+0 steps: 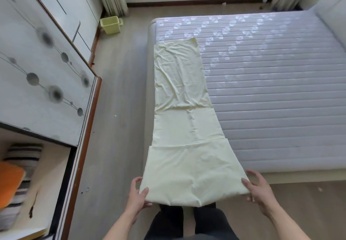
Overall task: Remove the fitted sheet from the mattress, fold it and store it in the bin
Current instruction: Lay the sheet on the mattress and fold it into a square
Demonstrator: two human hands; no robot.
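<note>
The sheet (pixel 179 108), a long strip on the mattress (pixel 271 89), is mid-fold; the left hand (pixel 137 195) and right hand (pixel 259 191) apparently pinch its near corners, ready to carry them forward.

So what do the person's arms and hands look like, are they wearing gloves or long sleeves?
No gloves and no sleeves in view: the left hand and right hand are bare, as are both forearms. No rings, watch or bracelets show. Below them, dark trousers are visible.

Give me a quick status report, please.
Left hand and right hand grip the near corners. Sheet folded long on mattress. Nothing in the way.
</note>
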